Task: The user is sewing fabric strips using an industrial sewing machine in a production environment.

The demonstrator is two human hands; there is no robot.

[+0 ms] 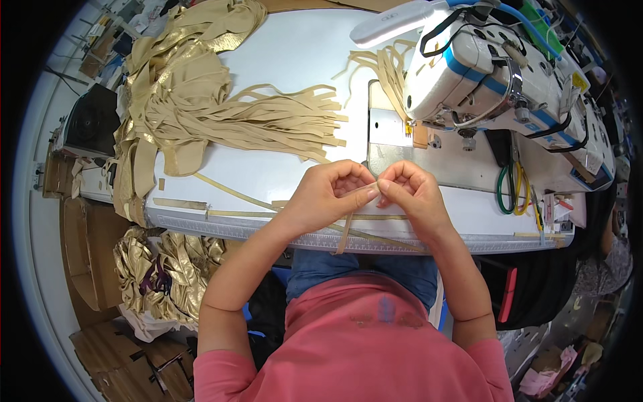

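Note:
Both my hands meet fingertip to fingertip above the front edge of the white table. A narrow beige fabric strip [345,233] hangs from my left hand [329,197], whose thumb and fingers are closed on it. My right hand [415,199] pinches at the same strip where the fingertips come together; its end there is mostly hidden. Beyond and to the left of the hands lies a large bundle of beige strips [274,124], joined to pieces of beige and gold fabric [191,80].
A white sewing machine [469,80] stands at the right, with more beige strips [387,70] beside its needle area. Green- and yellow-handled scissors [512,187] are near it. A measuring tape [201,224] runs along the table's front edge. Gold fabric [177,275] is heaped below left, near cardboard boxes [120,362].

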